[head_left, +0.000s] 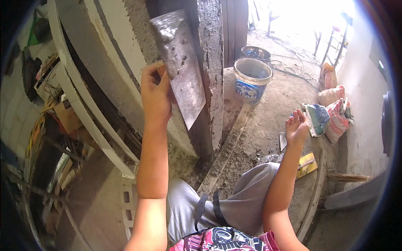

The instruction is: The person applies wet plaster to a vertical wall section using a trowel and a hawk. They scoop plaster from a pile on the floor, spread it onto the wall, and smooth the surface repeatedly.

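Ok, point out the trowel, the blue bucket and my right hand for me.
Trowel (184,71): head view, middle of its flat metal blade.
Blue bucket (250,90): head view, front of its outer wall.
Right hand (297,127): head view, middle of the hand.

Open air over floor (260,125) between right hand (297,126) and column (212,62), bucket (250,90) beyond, sacks (337,121) beside hand.

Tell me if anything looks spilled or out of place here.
Yes: dark crumbly debris lies scattered along the long board on the floor, near the foot of the rough column. It looks odd because it's loose and unswept, perhaps dropped.
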Demonstrator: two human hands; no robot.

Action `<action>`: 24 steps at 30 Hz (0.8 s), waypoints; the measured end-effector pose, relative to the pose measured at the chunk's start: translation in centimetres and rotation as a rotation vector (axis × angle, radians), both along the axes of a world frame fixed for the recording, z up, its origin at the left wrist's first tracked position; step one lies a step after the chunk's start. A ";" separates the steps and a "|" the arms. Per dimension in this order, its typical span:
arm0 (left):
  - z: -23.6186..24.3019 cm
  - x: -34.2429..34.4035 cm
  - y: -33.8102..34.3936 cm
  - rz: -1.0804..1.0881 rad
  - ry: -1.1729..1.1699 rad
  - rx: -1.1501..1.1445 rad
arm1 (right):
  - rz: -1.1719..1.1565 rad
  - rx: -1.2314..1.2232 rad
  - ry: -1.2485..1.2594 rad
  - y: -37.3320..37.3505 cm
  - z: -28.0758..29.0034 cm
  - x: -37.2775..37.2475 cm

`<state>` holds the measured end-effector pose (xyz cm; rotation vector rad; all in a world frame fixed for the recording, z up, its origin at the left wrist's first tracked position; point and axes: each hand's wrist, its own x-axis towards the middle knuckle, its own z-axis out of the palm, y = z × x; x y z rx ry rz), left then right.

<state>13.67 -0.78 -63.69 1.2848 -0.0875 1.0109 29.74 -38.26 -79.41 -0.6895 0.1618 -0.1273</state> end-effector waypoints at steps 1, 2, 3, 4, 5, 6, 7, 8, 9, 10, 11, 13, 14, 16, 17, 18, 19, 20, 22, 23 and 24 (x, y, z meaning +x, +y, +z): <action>-0.3 0.2 0.1 0.013 -0.026 -0.016 | -0.007 -0.002 -0.004 0.1 0.1 0.0; -0.6 0.5 0.3 0.026 -0.052 -0.032 | -0.013 -0.005 -0.009 0.3 0.3 0.1; -1.4 0.4 0.9 0.074 -0.015 -0.021 | -0.018 -0.012 -0.007 0.6 0.2 0.0; -2.1 0.3 1.5 0.118 0.016 -0.014 | -0.022 -0.005 0.004 0.4 0.1 0.0; -2.7 0.0 2.2 0.162 0.047 -0.006 | -0.024 0.001 0.013 0.2 0.0 0.1; -2.8 -0.4 2.7 0.133 0.070 -0.028 | -0.027 0.012 0.020 0.2 0.0 0.2; -2.9 -1.0 3.1 0.103 0.094 -0.049 | -0.030 0.017 0.017 0.0 0.0 0.2; -3.0 -1.2 3.4 0.075 0.118 -0.071 | -0.032 0.022 0.014 -0.2 0.1 0.2; -2.5 -1.5 3.0 0.034 0.091 -0.070 | -0.027 0.026 0.013 0.0 0.1 0.3; -1.6 -1.7 2.0 -0.013 0.069 -0.072 | -0.038 0.018 0.018 0.1 0.0 0.2; -1.3 -1.7 1.3 -0.060 0.046 -0.075 | -0.049 0.011 0.025 0.2 0.0 0.2; -0.5 -1.0 0.9 -0.123 -0.011 -0.074 | -0.036 0.016 0.024 0.6 0.1 0.5; -0.2 -0.7 0.8 -0.155 -0.040 -0.073 | -0.018 0.026 0.025 0.8 -0.4 0.8; 0.1 -0.2 0.1 -0.161 -0.032 -0.121 | -0.006 0.032 0.031 1.2 -0.3 0.8; 0.2 0.0 0.0 -0.164 -0.027 -0.145 | -0.009 0.029 0.032 1.3 -0.2 0.8; 0.1 0.1 -0.1 -0.153 -0.024 -0.139 | -0.014 0.025 0.037 1.4 0.0 0.6; 0.0 0.1 -0.1 -0.141 -0.020 -0.133 | -0.018 0.021 0.035 1.4 -0.1 0.7; -0.1 0.1 0.0 -0.129 -0.016 -0.127 | -0.021 0.017 0.034 1.5 -0.1 0.9; -1.0 0.2 0.2 -0.084 -0.026 -0.093 | -0.025 0.009 0.042 1.3 -0.5 1.0; -1.6 0.1 0.5 -0.061 -0.031 -0.075 | -0.025 0.009 0.051 1.3 -0.7 1.1; -2.3 0.0 1.1 0.003 0.012 -0.060 | -0.024 0.012 0.057 1.2 -0.8 1.2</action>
